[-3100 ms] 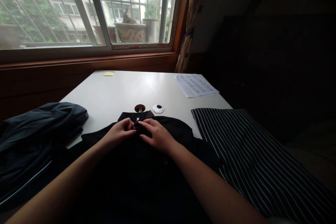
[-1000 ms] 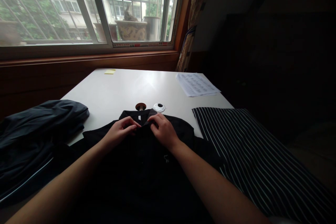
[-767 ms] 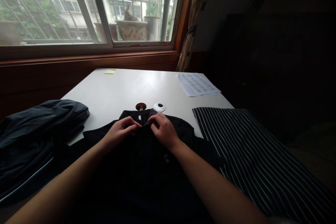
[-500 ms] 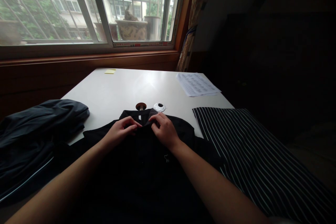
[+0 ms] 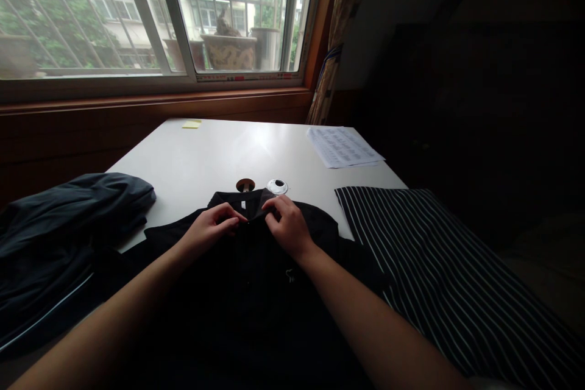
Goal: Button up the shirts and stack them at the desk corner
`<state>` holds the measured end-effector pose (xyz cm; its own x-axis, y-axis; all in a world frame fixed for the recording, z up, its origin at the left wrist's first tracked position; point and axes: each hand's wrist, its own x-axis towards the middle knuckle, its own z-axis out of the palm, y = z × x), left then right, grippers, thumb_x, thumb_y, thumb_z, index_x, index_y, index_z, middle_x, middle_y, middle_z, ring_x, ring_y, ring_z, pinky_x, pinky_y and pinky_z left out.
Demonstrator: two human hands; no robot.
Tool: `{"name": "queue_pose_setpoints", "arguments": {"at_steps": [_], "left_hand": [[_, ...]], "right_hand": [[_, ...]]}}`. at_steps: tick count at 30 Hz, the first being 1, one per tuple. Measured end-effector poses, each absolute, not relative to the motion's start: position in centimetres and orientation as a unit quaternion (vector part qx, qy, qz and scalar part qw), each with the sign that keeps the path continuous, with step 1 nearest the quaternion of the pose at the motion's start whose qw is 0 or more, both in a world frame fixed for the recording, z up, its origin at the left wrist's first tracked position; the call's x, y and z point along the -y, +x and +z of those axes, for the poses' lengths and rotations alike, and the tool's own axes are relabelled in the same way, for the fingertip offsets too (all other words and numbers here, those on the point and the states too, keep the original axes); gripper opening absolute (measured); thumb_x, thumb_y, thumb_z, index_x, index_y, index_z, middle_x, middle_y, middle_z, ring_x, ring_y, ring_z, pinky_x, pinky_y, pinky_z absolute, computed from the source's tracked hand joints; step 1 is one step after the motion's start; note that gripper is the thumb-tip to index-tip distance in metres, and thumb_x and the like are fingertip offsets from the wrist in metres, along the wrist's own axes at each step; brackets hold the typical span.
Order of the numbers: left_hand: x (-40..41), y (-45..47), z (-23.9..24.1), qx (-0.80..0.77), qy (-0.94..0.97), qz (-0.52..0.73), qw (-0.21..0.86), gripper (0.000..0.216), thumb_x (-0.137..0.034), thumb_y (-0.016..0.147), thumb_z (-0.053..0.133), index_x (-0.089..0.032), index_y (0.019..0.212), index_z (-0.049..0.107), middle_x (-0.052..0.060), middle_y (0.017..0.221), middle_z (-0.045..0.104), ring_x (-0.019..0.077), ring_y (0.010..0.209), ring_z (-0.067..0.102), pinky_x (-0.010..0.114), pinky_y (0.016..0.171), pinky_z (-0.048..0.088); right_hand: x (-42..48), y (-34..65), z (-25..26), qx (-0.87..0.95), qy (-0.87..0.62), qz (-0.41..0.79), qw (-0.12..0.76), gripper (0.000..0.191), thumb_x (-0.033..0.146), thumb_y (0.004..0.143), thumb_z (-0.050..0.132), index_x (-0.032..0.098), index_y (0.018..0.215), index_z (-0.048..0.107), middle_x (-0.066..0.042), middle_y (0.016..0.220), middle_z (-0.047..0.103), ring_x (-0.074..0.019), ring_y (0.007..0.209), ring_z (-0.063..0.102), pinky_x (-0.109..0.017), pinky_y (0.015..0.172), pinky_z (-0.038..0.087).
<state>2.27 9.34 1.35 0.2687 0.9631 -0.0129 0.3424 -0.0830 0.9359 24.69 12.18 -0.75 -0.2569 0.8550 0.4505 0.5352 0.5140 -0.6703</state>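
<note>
A black collared shirt [image 5: 247,292] lies flat on the white table [image 5: 205,158], collar toward the window. My left hand [image 5: 210,228] pinches the front opening just below the collar on the left side. Across from it, my right hand [image 5: 287,225] grips the opposite edge of the opening, fingers curled on the fabric. The two hands nearly touch at the shirt's neckline. What lies between the fingertips is too dark to make out.
A dark blue garment [image 5: 59,237] is heaped at the left. A black-and-white striped cloth [image 5: 448,280] spreads at the right. Printed papers [image 5: 342,146] lie at the far right, a yellow note [image 5: 191,125] far back. A cable hole [image 5: 245,184] and its round cap [image 5: 276,186] sit behind the collar.
Both hands stay at the shirt's neckline. My right hand has shifted slightly up toward the collar since three seconds ago; in the last second almost nothing moved.
</note>
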Motion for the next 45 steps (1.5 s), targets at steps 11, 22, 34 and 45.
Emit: {"name": "queue_pose_setpoints", "arguments": {"at_steps": [11,22,34,45], "left_hand": [[-9.2,2.2,1.4,-0.5,0.659,0.338,0.45,0.026,-0.042,0.088,0.063,-0.018,0.096,0.07,0.008,0.108,0.073,0.0224,0.09,0.066,0.034,0.075,0.057],[-9.1,2.7,0.8,-0.472,0.757,0.328,0.31,0.029,-0.044,0.089,0.065,-0.02,0.105,0.071,0.006,0.1,0.063,0.0165,0.08,0.061,0.028,0.07,0.052],[-9.5,2.5,0.1,-0.478,0.762,0.327,0.291,0.02,-0.036,0.091,0.064,-0.018,0.093,0.074,0.005,0.092,0.063,0.0174,0.082,0.062,0.029,0.075,0.05],[-9.6,2.1,1.1,-0.473,0.739,0.304,0.371,0.028,-0.043,0.091,0.061,-0.017,0.09,0.073,0.005,0.092,0.065,0.0187,0.086,0.062,0.028,0.075,0.049]], "right_hand": [[-12.5,24.7,-1.0,0.746,-0.464,0.193,0.437,0.022,0.009,0.079,0.051,0.022,0.091,0.063,-0.004,0.094,0.062,-0.0201,0.083,0.059,-0.033,0.078,0.049],[-12.4,24.7,-1.1,0.763,-0.454,0.205,0.411,0.022,0.013,0.082,0.055,0.024,0.097,0.065,-0.003,0.099,0.055,-0.019,0.086,0.059,-0.033,0.08,0.052],[-12.0,24.6,-1.0,0.79,-0.4,0.199,0.421,0.026,0.014,0.086,0.057,0.025,0.107,0.068,-0.004,0.1,0.056,-0.018,0.088,0.06,-0.031,0.084,0.053],[-12.0,24.6,-0.7,0.779,-0.419,0.196,0.422,0.023,0.017,0.089,0.055,0.024,0.107,0.068,-0.005,0.103,0.059,-0.0185,0.092,0.062,-0.031,0.087,0.052]]}}
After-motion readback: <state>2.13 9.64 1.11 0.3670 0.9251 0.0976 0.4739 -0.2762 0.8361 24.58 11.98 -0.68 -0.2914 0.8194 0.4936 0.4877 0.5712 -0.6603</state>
